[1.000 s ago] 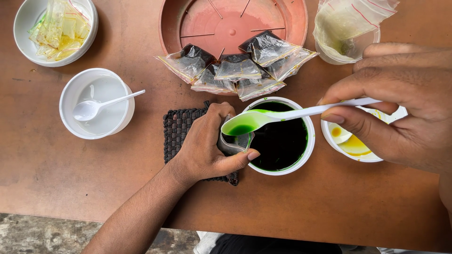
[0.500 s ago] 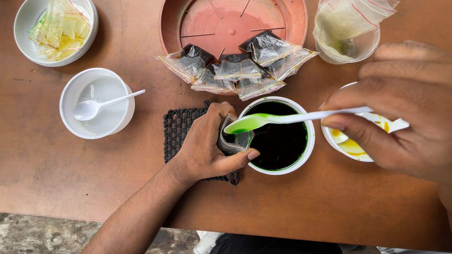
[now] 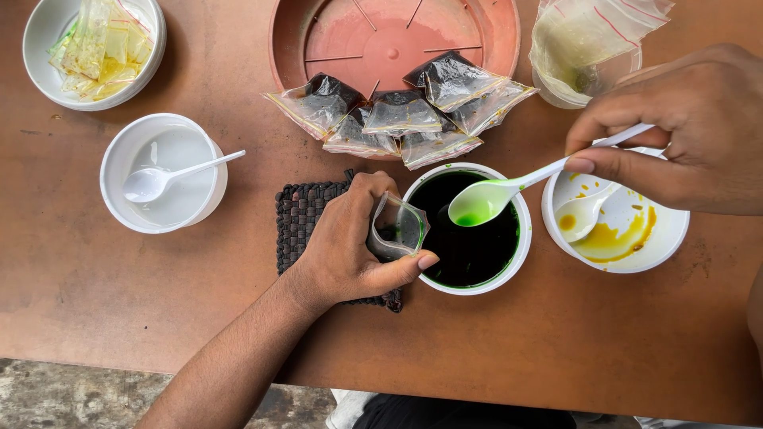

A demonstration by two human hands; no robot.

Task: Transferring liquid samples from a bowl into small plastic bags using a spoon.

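Note:
My left hand (image 3: 350,246) holds a small clear plastic bag (image 3: 397,229) open at the rim of a white bowl of dark green liquid (image 3: 470,238). A little green liquid sits in the bag. My right hand (image 3: 679,131) pinches the handle of a white plastic spoon (image 3: 501,193). Its scoop hangs over the green bowl with a trace of green liquid in it. A dark woven mat (image 3: 306,218) lies under my left hand.
A reddish round tray (image 3: 493,32) holds several filled dark bags (image 3: 401,111). A white bowl with yellow residue and a spoon (image 3: 616,226) stands right. A white bowl with a spoon (image 3: 163,175) and a bowl of yellowish bags (image 3: 95,48) stand left. A bag-lined cup (image 3: 584,52) stands top right.
The spoon has moved right, away from the bag's mouth and out over the green bowl, with less green liquid in its scoop. My left hand has held still.

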